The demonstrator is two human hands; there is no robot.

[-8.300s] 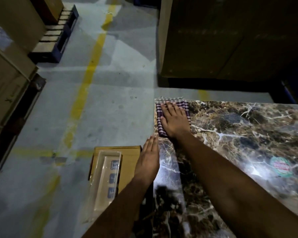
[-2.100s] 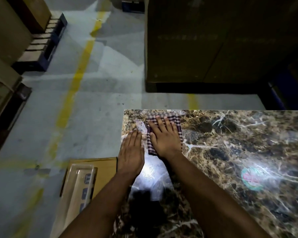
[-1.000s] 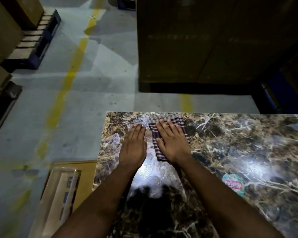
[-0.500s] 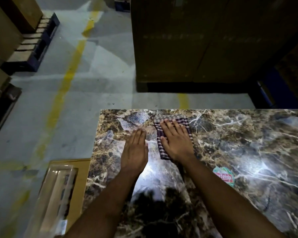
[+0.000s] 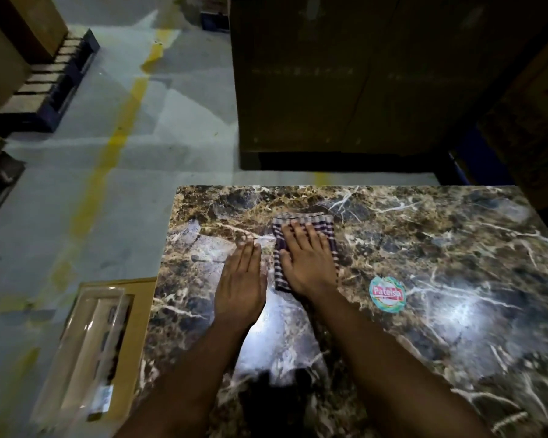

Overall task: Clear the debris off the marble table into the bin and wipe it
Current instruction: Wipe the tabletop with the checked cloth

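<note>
On the floor at the left a cardboard box (image 5: 133, 336) holding a clear plastic tray (image 5: 86, 349) sits just beside the marble table (image 5: 440, 254). The left hand (image 5: 239, 286) lies flat on the marble, fingers straight, holding nothing. Just right of it the right hand (image 5: 307, 260) presses flat with straight fingers on the checked cloth (image 5: 328, 227), near a round sticker (image 5: 387, 293)

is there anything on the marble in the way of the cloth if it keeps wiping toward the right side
Only a round sticker, stuck flat on the marble table just right of the right hand pressing the checked cloth. It would likely be wiped over. No loose debris shows there. The left hand rests flat, left of the cloth.
</note>
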